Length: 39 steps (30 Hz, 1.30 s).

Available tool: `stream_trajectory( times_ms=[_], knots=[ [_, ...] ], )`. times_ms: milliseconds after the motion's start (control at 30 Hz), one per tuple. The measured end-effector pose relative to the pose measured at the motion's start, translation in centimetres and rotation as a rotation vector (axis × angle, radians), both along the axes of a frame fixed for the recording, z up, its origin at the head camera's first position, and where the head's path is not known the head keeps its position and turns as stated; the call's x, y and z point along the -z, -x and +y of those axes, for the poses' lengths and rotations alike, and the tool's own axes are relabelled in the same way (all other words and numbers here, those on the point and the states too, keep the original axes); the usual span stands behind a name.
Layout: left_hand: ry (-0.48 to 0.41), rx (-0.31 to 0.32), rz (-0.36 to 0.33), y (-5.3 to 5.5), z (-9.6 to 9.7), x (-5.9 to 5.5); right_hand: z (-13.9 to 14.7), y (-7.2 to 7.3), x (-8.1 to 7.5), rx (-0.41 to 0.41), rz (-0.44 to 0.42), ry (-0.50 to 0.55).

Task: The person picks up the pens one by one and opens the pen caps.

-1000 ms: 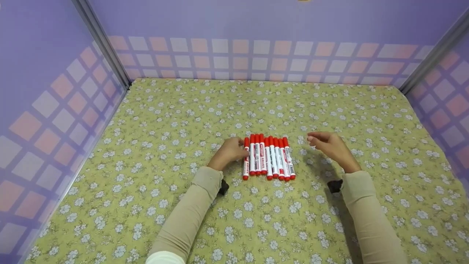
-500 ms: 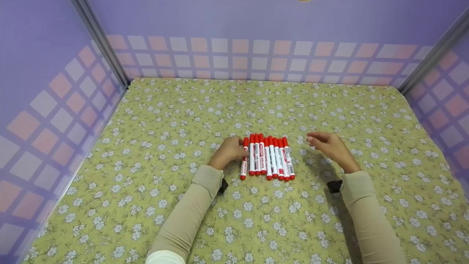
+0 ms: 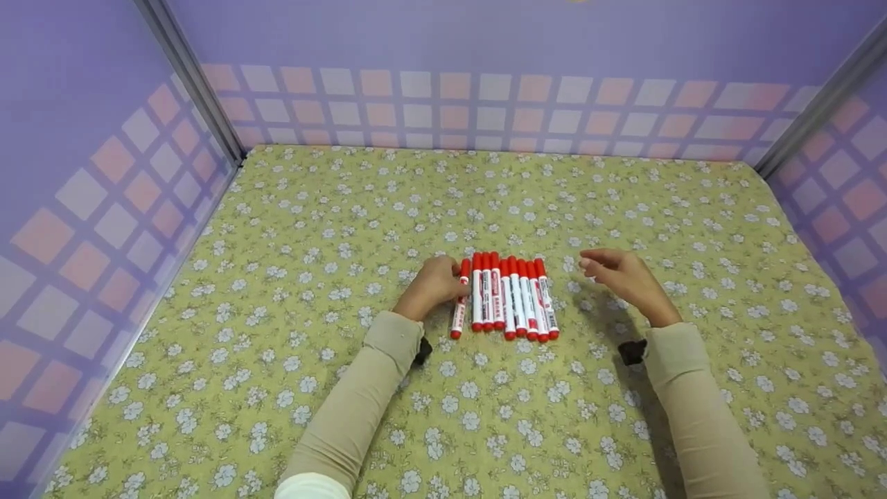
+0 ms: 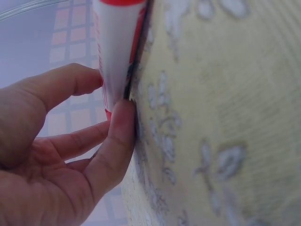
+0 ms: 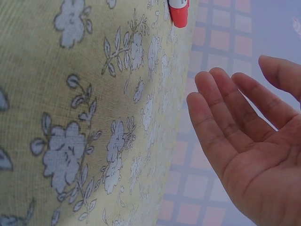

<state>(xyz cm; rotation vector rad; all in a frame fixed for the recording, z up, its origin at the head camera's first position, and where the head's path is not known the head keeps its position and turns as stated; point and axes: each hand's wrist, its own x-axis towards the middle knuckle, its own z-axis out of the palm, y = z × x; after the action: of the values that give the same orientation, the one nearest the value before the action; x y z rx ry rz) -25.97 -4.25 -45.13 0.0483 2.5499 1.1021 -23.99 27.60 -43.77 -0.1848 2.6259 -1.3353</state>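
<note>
My left hand (image 3: 429,285) pinches the leftmost red-capped white marker (image 3: 459,319) near its cap, at the left end of a row of several like markers (image 3: 515,298). In the left wrist view, the thumb and fingertips lie on opposite sides of the marker (image 4: 115,52), low against the cloth. It leans a little, its lower end to the left, with a narrow gap between it and the row. My right hand (image 3: 632,281) hovers to the right of the row, fingers relaxed and holding nothing. One marker's red end (image 5: 179,16) shows at the top of the right wrist view.
A yellow-green floral cloth (image 3: 346,222) covers the table. Purple panels with pink and white squares (image 3: 485,41) stand along the back and both sides, joined by grey metal posts (image 3: 201,83).
The leftmost marker's lower end has swung slightly left, away from the row, so the gap there is wider. The left hand has barely shifted; the right hand stays in place.
</note>
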Motion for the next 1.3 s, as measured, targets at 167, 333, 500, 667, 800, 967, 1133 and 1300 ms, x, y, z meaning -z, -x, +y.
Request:
stream_trajectory(
  times_ms=[167,333,500,667,800,967,1133,1300],
  knots=[
    [-0.001,0.003,-0.003,0.1,-0.1,0.0,0.0,-0.1,-0.1,0.005,0.004,-0.021],
    [-0.015,-0.007,-0.019,0.3,-0.5,0.1,0.0,-0.1,-0.2,0.005,0.000,-0.039],
    [-0.036,-0.008,-0.057,0.5,-0.8,0.1,-0.1,0.0,-0.3,0.008,-0.006,-0.042],
    [-0.071,0.009,-0.070,0.6,-1.4,0.1,0.1,0.0,-0.3,0.005,-0.018,-0.039],
    [-0.160,0.002,-0.100,0.6,-1.8,0.1,0.2,-0.1,-0.3,-0.006,-0.034,-0.041],
    [-0.194,-0.007,-0.115,0.6,-2.0,0.1,0.1,-0.1,-0.4,-0.014,-0.035,-0.051],
    [-0.180,-0.017,-0.095,0.7,-2.1,0.0,-0.2,-0.1,-0.7,-0.016,-0.049,-0.061],
    [-0.137,0.011,-0.050,0.6,-1.8,-0.5,-0.4,0.0,-1.1,-0.043,-0.035,-0.082]
  ],
)
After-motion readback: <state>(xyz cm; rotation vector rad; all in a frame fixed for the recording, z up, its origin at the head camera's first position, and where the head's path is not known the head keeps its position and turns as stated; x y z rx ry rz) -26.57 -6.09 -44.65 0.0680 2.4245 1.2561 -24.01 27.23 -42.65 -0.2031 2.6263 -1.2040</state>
